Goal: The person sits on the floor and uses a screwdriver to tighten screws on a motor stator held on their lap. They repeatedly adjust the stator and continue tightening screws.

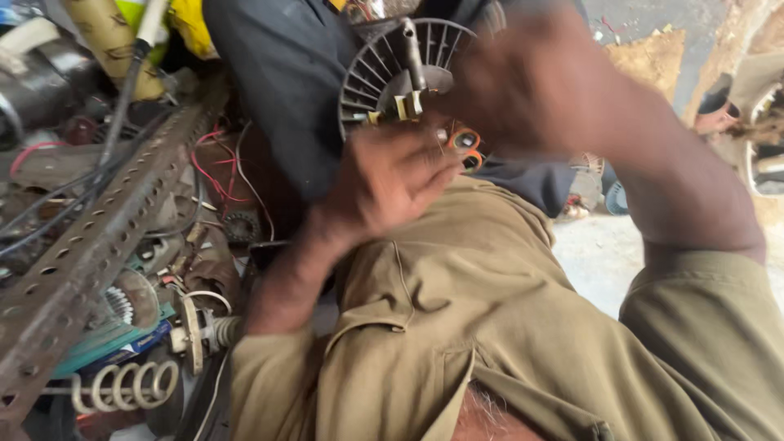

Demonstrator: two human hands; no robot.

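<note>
Left hand (392,184): raised in front of the chest, fingers (437,167) curled close under the lower edge of the finned fan wheel (384,69); the picture is blurred, so whether they clamp the wheel itself or only the small parts at its rim cannot be told for sure.
Right hand (531,82): at the right side of the wheel, seen from the back and motion-blurred; its fingers are hidden, so their state cannot be told.
Fan wheel: dark, round, with radial fins and a metal shaft (412,53) standing out of its hub, held up between the two hands against a dark cloth (286,73).
Orange-handled tool (465,147): orange loops show just beside the left fingertips, below the wheel; which hand holds it is unclear.
Surroundings: a rusty perforated angle bar (98,245), red wires (216,171), a coil spring (122,384) and small motor parts (204,331) lie heaped to the left and below.
Risk, slipping: the wheel seems supported only at its edge, so a push on the shaft could tip it out of the hands into the heap.
Risk, fins: the thin fins look easy to bend or snap if squeezed.
Risk, pinching: fingertips sit close to the tool and the rim, so a slip could nip them.
Risk, snagging: loose wires nearby could catch a sleeve (278,384).
</note>
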